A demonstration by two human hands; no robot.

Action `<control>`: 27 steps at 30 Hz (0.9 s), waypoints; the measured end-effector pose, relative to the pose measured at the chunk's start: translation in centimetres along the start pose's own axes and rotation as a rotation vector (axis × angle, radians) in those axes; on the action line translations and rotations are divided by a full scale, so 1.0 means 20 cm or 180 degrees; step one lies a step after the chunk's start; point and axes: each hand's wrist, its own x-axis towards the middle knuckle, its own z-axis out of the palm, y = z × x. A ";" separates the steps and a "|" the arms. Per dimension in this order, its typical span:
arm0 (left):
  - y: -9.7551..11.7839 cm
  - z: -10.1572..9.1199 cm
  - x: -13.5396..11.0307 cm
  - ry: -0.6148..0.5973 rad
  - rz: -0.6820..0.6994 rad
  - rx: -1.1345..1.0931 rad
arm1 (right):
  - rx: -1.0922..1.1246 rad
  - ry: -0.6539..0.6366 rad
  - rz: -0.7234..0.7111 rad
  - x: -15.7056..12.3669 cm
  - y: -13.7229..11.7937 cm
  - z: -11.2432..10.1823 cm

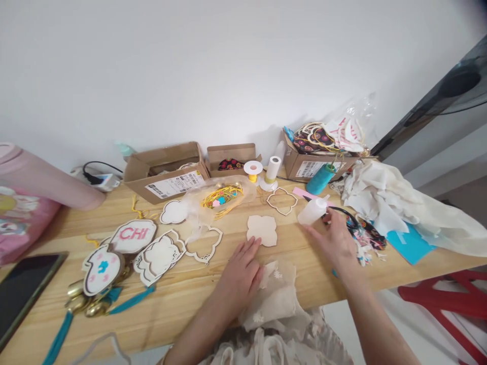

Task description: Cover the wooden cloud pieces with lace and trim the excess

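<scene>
My left hand (243, 268) lies flat on the table, its fingertips on the lower left edge of a pale, four-lobed scalloped piece (262, 230). Under and beside that wrist is sheer beige fabric with small white flowers (277, 284), hanging over the table's front edge. My right hand (335, 238) is at a translucent white squeeze bottle (312, 210), thumb by its base and fingers at its right side, apart from each other. Just behind those fingers lie what look like black-handled scissors (346, 212), partly hidden. A thin four-lobed frame (282, 201) rests beyond the scalloped piece.
Cardboard boxes (167, 175) line the wall, with thread spools (320, 178) before the right one. Left are a CHI plaque (134, 234), several cut frames (160, 256), brass bells (98, 306) and a phone (28, 289). White cloth (395, 195) and blue sheets (411, 243) lie right.
</scene>
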 end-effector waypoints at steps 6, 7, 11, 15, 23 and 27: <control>-0.02 0.01 -0.01 0.0196 -0.0209 0.0047 | 0.0485 0.0097 -0.0635 -0.05 -0.18 0.03; -0.02 0.02 -0.01 0.0190 -0.0209 0.0051 | 0.0436 0.0093 -0.0735 -0.04 -0.19 0.05; -0.03 0.04 -0.02 0.0182 -0.0212 0.0061 | 0.0124 -0.0553 -0.1105 0.07 -0.16 0.21; -0.03 0.03 -0.01 0.0095 -0.0208 0.0148 | 0.0583 -0.1142 -0.0988 0.15 -0.11 0.31; -0.02 0.00 -0.01 0.0099 -0.0156 0.0082 | 0.2495 -0.0494 0.0435 0.13 0.02 0.27; -0.02 0.01 -0.01 0.0170 -0.0227 0.0084 | 0.2328 -0.0367 0.0437 0.10 0.08 0.25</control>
